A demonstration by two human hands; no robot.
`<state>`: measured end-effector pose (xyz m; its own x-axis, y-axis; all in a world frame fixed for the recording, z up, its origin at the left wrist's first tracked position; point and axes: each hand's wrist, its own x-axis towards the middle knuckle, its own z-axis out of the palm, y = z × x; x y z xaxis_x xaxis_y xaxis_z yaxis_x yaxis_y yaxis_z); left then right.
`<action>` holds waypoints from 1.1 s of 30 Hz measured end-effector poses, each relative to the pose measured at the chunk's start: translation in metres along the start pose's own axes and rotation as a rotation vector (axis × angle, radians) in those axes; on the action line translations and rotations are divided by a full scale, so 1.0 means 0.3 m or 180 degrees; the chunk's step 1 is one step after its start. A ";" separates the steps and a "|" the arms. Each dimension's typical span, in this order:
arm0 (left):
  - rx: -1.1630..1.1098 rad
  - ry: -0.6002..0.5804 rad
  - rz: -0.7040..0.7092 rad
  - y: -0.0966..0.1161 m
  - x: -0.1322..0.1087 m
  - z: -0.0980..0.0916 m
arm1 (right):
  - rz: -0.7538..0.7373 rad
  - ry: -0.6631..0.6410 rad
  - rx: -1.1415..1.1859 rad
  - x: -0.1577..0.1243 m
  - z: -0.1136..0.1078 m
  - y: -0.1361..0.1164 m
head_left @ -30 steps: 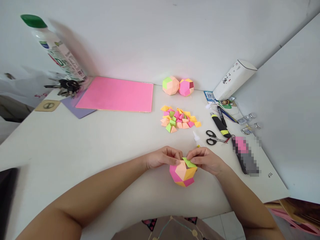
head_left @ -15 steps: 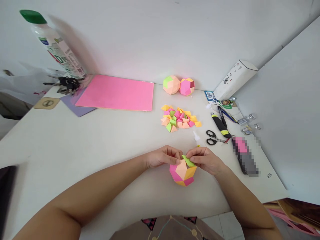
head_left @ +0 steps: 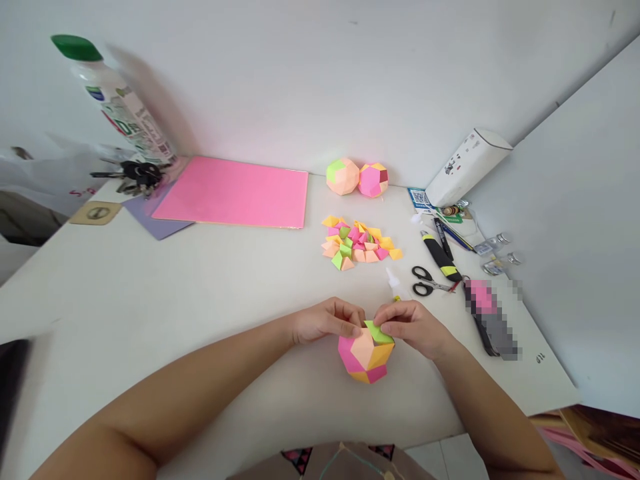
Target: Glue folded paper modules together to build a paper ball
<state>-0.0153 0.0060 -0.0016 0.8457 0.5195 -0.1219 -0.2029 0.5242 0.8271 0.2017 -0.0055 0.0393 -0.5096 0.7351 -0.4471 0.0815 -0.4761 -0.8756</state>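
A many-sided paper ball (head_left: 364, 357) in pink, peach and orange is held near the desk's front edge. My left hand (head_left: 330, 320) pinches its upper left rim, with thumb on the outside. At the ball's upper right, my right hand (head_left: 413, 325) has thumb and fingers closed on a green paper piece (head_left: 379, 333), which lies against the opening beside the peach and orange faces. Farther back lies a pile of small folded paper pieces (head_left: 357, 243). Two paper balls, one mostly peach (head_left: 343, 177) and one mostly pink (head_left: 373, 181), rest by the wall.
Black scissors (head_left: 423, 281), a cutter (head_left: 441, 257) and a white-tipped glue bottle (head_left: 393, 283) lie at the right, near a white tube (head_left: 469, 168). Pink paper (head_left: 233, 193), keys (head_left: 141, 175) and a green-capped bottle (head_left: 125, 107) are at the left.
The green piece sits lower and closer against the ball's opening, narrowing the gap. The whole view has shifted slightly, so everything appears a little lower. Both hands keep their hold.
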 end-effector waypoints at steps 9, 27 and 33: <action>0.0019 0.0051 -0.0052 0.004 -0.002 0.005 | 0.0147 -0.0094 0.0209 0.004 0.005 0.001; 0.0433 -0.0215 0.0103 0.009 -0.011 0.015 | -0.0074 -0.0063 0.0168 -0.018 0.034 -0.003; 0.0471 -0.0216 0.0048 0.004 -0.008 0.016 | -0.0091 -0.0233 0.0027 -0.026 0.038 -0.016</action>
<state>-0.0152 0.0020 0.0023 0.8755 0.4772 -0.0757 -0.1451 0.4090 0.9010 0.1956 -0.0145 0.0491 -0.5727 0.7115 -0.4072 0.0588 -0.4598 -0.8861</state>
